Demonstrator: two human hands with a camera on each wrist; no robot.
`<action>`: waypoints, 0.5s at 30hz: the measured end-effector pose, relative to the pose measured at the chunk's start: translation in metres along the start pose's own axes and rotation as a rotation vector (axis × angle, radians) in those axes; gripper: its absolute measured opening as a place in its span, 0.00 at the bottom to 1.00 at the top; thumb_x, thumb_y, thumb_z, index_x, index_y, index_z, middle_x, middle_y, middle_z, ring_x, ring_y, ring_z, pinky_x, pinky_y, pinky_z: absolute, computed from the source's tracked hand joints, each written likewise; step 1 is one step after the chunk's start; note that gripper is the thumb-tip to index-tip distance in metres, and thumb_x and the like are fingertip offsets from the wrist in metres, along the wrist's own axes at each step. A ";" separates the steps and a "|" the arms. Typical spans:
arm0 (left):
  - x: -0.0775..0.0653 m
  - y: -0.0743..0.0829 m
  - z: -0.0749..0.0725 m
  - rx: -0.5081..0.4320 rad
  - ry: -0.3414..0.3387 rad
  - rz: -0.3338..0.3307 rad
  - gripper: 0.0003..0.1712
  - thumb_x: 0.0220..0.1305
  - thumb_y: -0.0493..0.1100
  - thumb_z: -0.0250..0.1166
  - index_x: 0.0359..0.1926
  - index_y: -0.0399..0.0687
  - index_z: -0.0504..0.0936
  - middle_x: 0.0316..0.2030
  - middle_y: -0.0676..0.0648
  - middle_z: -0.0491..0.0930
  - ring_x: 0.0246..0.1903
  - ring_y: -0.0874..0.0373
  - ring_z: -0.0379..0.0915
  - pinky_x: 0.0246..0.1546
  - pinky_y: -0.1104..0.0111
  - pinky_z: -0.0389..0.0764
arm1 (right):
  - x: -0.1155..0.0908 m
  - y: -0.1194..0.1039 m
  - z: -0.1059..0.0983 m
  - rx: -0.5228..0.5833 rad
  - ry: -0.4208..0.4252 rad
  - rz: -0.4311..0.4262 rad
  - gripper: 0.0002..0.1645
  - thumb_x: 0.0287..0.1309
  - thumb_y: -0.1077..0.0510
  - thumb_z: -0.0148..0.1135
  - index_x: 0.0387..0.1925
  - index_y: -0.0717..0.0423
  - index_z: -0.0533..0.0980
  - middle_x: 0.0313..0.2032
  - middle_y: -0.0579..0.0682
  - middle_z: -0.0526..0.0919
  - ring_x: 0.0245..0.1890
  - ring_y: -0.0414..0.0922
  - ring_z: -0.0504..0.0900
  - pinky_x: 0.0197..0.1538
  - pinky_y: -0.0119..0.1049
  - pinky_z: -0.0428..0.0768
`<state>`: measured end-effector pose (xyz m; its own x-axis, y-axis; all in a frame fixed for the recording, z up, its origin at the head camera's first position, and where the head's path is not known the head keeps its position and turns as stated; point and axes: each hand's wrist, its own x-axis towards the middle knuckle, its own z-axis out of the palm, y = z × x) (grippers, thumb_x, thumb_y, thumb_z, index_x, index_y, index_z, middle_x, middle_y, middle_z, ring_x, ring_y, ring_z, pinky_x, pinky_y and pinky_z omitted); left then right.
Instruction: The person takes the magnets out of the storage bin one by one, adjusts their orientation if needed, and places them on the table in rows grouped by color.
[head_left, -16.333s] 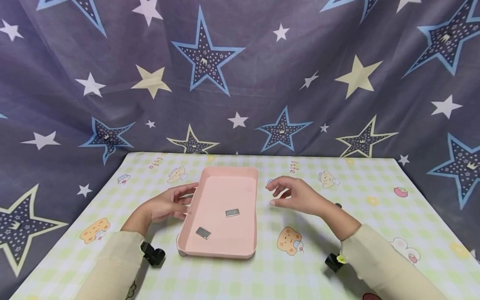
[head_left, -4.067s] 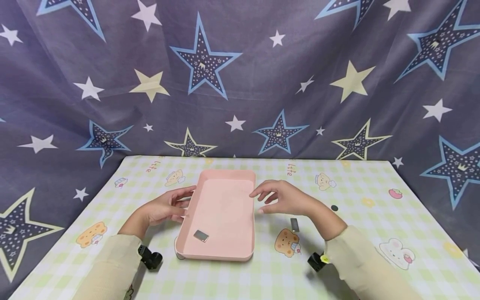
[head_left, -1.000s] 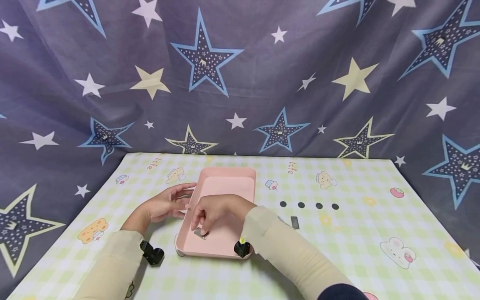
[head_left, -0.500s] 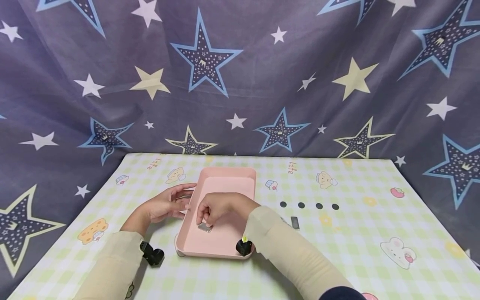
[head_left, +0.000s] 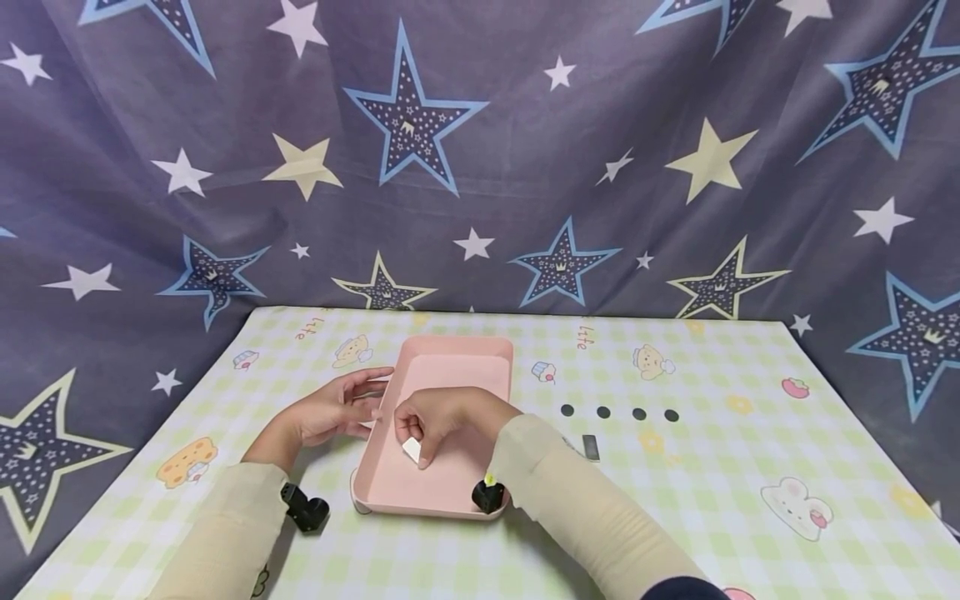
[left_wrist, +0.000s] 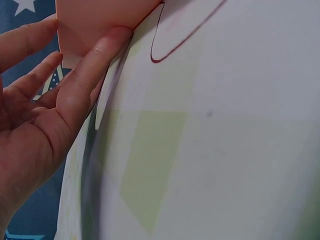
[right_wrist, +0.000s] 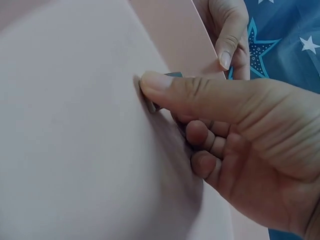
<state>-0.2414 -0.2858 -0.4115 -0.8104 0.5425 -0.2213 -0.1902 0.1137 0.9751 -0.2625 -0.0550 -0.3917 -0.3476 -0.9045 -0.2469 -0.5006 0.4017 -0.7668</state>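
A shallow pink tray (head_left: 465, 367) lies on the table, left of centre. Inside it, my right hand (head_left: 438, 412) pinches a small silver rectangular block (head_left: 412, 450) between thumb and forefinger. The block is tipped on edge at the tray floor, and the right wrist view shows it mostly covered by the thumb (right_wrist: 157, 81). My left hand (head_left: 330, 408) touches the outside of the tray's left wall, its fingers loosely extended. In the left wrist view that thumb (left_wrist: 95, 57) lies against the pink wall. A similar silver block (head_left: 591, 447) lies on the cloth right of the tray.
Several black discs (head_left: 603, 412) form a row on the checked tablecloth (head_left: 645, 533), right of the tray and beyond the loose block. A starry curtain (head_left: 480, 167) hangs behind the table. A small black camera (head_left: 305, 508) is worn on the left wrist.
One block went from the tray to the cloth at right. My right hand then moved into the tray, took hold of the other block and tipped it up. The left hand stayed put.
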 end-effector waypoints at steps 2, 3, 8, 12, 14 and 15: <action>0.000 0.000 0.001 -0.005 -0.003 -0.004 0.45 0.66 0.30 0.57 0.76 0.40 0.43 0.73 0.29 0.44 0.59 0.49 0.70 0.51 0.48 0.78 | -0.001 0.001 0.000 0.015 0.014 -0.003 0.21 0.39 0.74 0.76 0.36 0.65 0.75 0.26 0.51 0.77 0.25 0.35 0.71 0.30 0.24 0.71; 0.000 0.000 0.001 -0.009 -0.004 -0.006 0.45 0.66 0.30 0.57 0.76 0.40 0.43 0.73 0.29 0.44 0.59 0.49 0.69 0.51 0.48 0.78 | -0.002 0.002 -0.001 0.031 0.019 -0.004 0.21 0.40 0.74 0.75 0.36 0.65 0.75 0.26 0.52 0.77 0.25 0.36 0.72 0.30 0.24 0.71; 0.001 0.000 0.002 -0.021 -0.006 -0.015 0.46 0.65 0.29 0.58 0.77 0.40 0.42 0.73 0.30 0.44 0.61 0.51 0.68 0.51 0.48 0.78 | -0.004 0.005 -0.002 0.122 0.057 0.003 0.17 0.43 0.77 0.70 0.36 0.67 0.75 0.26 0.51 0.77 0.25 0.37 0.73 0.31 0.25 0.72; 0.001 0.000 0.000 -0.010 -0.002 -0.011 0.46 0.66 0.30 0.58 0.77 0.40 0.42 0.73 0.30 0.44 0.61 0.49 0.68 0.51 0.48 0.78 | -0.006 0.004 -0.002 0.193 0.096 0.024 0.13 0.47 0.78 0.66 0.36 0.67 0.77 0.25 0.50 0.79 0.24 0.38 0.75 0.30 0.26 0.74; 0.001 -0.001 -0.001 -0.003 0.000 -0.008 0.46 0.66 0.30 0.58 0.77 0.40 0.42 0.73 0.30 0.44 0.60 0.48 0.68 0.51 0.48 0.78 | -0.005 0.004 -0.001 0.230 0.114 0.029 0.12 0.49 0.79 0.64 0.36 0.68 0.77 0.24 0.51 0.80 0.23 0.39 0.76 0.29 0.27 0.75; 0.001 -0.001 -0.001 -0.001 0.001 -0.007 0.45 0.66 0.30 0.58 0.77 0.40 0.43 0.73 0.30 0.44 0.60 0.47 0.69 0.51 0.48 0.78 | -0.006 0.004 -0.001 0.249 0.124 0.029 0.12 0.49 0.80 0.62 0.36 0.68 0.77 0.24 0.52 0.81 0.22 0.39 0.77 0.27 0.28 0.75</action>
<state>-0.2424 -0.2862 -0.4125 -0.8097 0.5409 -0.2277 -0.1962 0.1162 0.9737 -0.2637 -0.0478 -0.3929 -0.4609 -0.8626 -0.2083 -0.2841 0.3658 -0.8863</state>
